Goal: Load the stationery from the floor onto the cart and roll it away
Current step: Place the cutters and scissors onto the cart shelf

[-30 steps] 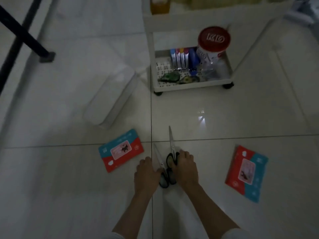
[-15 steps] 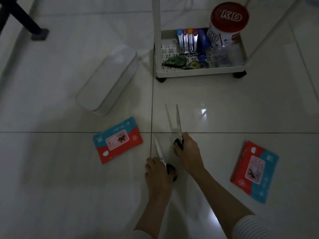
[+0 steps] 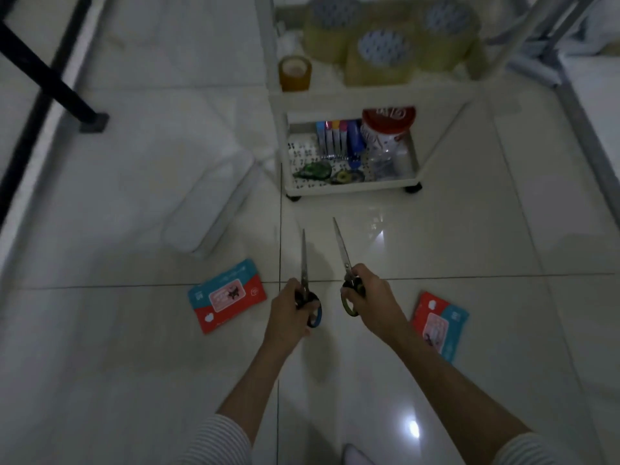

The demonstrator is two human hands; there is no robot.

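A blue handle loop is seen on the left scissors (image 3: 306, 283), a yellow-green one on the right scissors (image 3: 347, 276). Two red-and-teal packets (image 3: 227, 296) (image 3: 437, 324) are shown against the glossy white tiled floor (image 3: 134, 364). Fine grey-white stripes are worn on the sleeves (image 3: 218, 443). The cart (image 3: 352, 189) is white, its jar lid (image 3: 388, 119) red.

Dim, bluish, soft blur, floor (image 3: 436, 330) glare spots, bowed edges

Dim indoor room, likely home or small office: glossy white floor tiles (image 3: 134, 364); white wheeled plastic cart (image 3: 352, 187) stocked with stationery; black metal furniture leg (image 3: 90, 120) left of it.
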